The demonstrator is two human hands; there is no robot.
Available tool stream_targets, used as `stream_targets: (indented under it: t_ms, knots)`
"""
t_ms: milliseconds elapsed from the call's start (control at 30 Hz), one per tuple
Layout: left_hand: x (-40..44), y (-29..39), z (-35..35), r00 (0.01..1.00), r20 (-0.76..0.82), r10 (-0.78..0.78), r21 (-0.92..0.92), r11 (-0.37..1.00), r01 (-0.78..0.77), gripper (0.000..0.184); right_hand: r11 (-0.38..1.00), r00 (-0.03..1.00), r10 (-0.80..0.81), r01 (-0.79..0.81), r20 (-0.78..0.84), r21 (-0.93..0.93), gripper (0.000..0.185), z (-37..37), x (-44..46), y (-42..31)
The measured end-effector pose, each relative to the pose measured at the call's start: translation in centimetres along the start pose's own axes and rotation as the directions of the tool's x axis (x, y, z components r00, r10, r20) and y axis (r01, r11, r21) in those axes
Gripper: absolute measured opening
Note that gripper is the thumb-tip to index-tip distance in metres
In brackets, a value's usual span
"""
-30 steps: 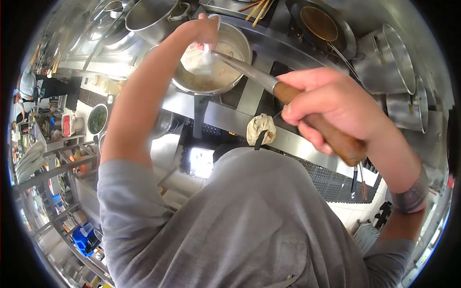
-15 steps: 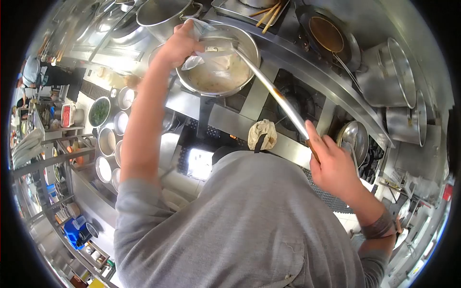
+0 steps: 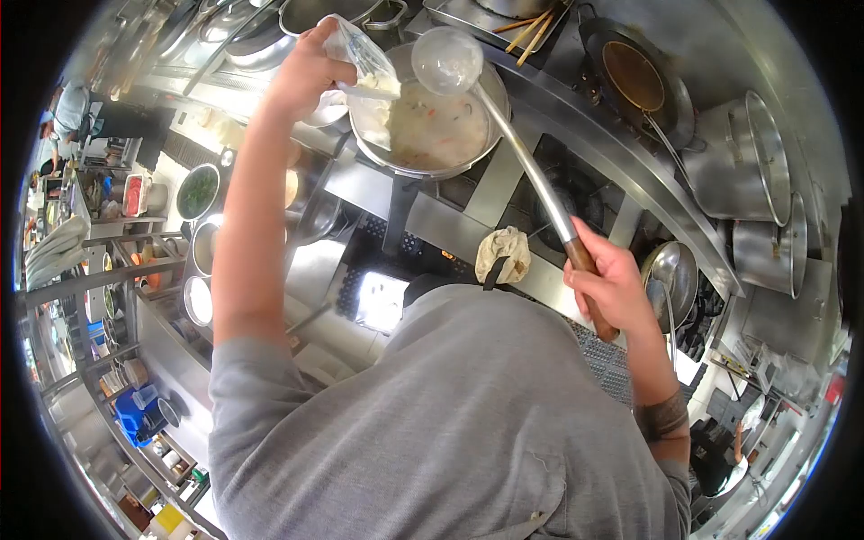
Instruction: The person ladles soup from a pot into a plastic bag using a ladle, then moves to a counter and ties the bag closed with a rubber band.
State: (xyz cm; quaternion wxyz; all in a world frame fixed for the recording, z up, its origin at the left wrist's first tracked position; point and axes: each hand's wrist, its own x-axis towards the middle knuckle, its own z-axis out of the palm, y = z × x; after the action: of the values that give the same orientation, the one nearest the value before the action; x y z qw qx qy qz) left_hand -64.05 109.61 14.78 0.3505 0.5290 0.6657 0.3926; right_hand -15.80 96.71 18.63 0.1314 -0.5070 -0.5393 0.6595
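Observation:
My left hand [image 3: 312,74] is closed around a clear plastic bag [image 3: 362,56], tipped over the left side of a large steel pot [image 3: 378,160]. Pale, whitish contents [image 3: 382,112] spill from the bag's mouth. Inside the pot is a milky soup [image 3: 436,130] with orange and dark bits. My right hand [image 3: 610,277] grips the wooden handle end of a long ladle [image 3: 531,171]. The ladle's bowl [image 3: 447,61] is raised above the pot's far rim and looks wet, with little in it.
A crumpled cloth [image 3: 503,255] hangs at the stove's front edge. A burner [image 3: 562,193] lies right of the pot. Woks, a strainer [image 3: 634,76] and steel pots [image 3: 733,162] line the right. Several containers, one with greens [image 3: 198,191], stand left. Another person [image 3: 67,112] is far left.
The ladle's bowl has come up out of the pot, and my right hand has moved down its handle. My left hand has lifted and tilted the bag, and pale contents now pour out.

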Motion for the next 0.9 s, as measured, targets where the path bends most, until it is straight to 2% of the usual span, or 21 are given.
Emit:
stream_targets:
  t_ms: [33,67,100,133,167,233,267,333,367,433,467,500,533,567,633,667,700,767,900]
  knots:
    - [-0.4,0.4,-0.2,1.000,-0.010,0.017,0.005,1.000,-0.017,0.099,1.000,1.000,0.000,0.000,0.002,0.000,0.072,0.1,1.0,-0.7]
    - [-1.0,0.8,-0.3,1.000,-0.009,0.016,0.006,1.000,-0.016,0.099,0.913,0.993,-0.108,0.082,-0.043,-0.401,0.072,0.4,2.2,-1.4]
    - [-1.9,2.0,0.0,1.000,-0.024,0.013,0.130,0.991,-0.009,0.098,0.666,0.974,-0.223,0.121,-0.041,-0.736,0.072,0.5,3.4,-2.0]
    - [-2.8,2.8,0.2,0.999,-0.040,0.011,0.252,0.968,-0.001,0.099,0.488,0.916,-0.400,0.245,0.036,-0.838,0.075,0.3,5.5,-0.7]
    - [-3.5,2.9,0.4,0.999,-0.039,0.011,0.251,0.968,-0.001,0.099,0.488,0.916,-0.399,0.245,0.035,-0.838,0.075,0.2,7.0,-0.1]
    - [-4.5,2.9,0.4,0.996,-0.035,0.081,0.302,0.951,-0.066,0.097,0.360,0.968,-0.250,0.067,-0.027,-0.931,0.068,1.6,9.6,-0.9]
    - [-4.7,2.5,0.2,0.996,-0.036,0.077,0.300,0.952,-0.063,0.097,0.359,0.969,-0.248,0.068,-0.025,-0.931,0.068,1.4,11.0,-0.2]
    - [-5.0,1.5,-0.4,0.999,-0.018,0.043,0.379,0.925,-0.033,0.098,0.353,0.924,-0.370,0.239,0.100,-0.905,0.069,1.8,13.2,0.5]
    - [-5.2,1.1,-0.7,0.999,-0.021,0.037,0.378,0.925,-0.027,0.098,0.351,0.924,-0.367,0.243,0.106,-0.904,0.069,1.5,13.4,0.6]
    - [-5.7,0.5,-1.1,1.000,-0.006,0.005,0.268,0.963,-0.003,0.097,0.748,0.993,-0.054,0.109,0.104,-0.655,0.070,2.1,12.7,-2.0]
    - [-5.8,0.3,-1.3,1.000,-0.005,0.001,0.267,0.964,0.001,0.097,0.748,0.993,-0.050,0.107,0.106,-0.655,0.070,2.2,12.6,-1.9]
    - [-5.9,0.2,-1.5,1.000,-0.004,0.010,0.263,0.965,-0.008,0.097,0.896,0.990,0.070,-0.007,0.124,-0.445,0.071,2.3,12.4,-1.8]
    - [-6.0,0.1,-1.6,1.000,-0.003,0.020,0.260,0.965,-0.019,0.097,0.968,0.969,0.178,-0.141,0.171,-0.209,0.072,2.4,12.2,-1.7]
    - [-6.1,0.1,-1.7,1.000,-0.004,0.018,0.260,0.965,-0.017,0.097,0.968,0.969,0.179,-0.141,0.173,-0.210,0.072,2.5,12.0,-1.9]
    - [-6.6,0.3,-1.8,0.997,-0.013,0.074,0.353,0.933,-0.064,0.098,0.959,0.923,0.261,-0.282,0.283,0.034,0.073,2.6,11.1,-2.9]
    - [-6.7,0.2,-1.9,0.997,-0.012,0.074,0.354,0.933,-0.065,0.098,0.924,0.916,0.290,-0.343,0.276,0.168,0.060,2.9,10.4,-3.4]
    - [-6.8,-0.1,-2.1,0.997,-0.010,0.076,0.354,0.933,-0.067,0.098,0.924,0.917,0.290,-0.343,0.273,0.171,0.060,2.7,10.4,-3.2]
    - [-6.9,-0.2,-2.4,0.997,-0.003,0.083,0.354,0.932,-0.076,0.099,0.829,0.888,0.254,-0.403,0.383,0.387,0.033,2.1,10.3,-2.5]
    - [-7.5,0.3,-2.6,0.999,0.009,0.033,0.351,0.936,-0.034,0.097,0.757,0.869,0.190,-0.426,0.456,0.496,0.018,1.2,9.2,-1.2]
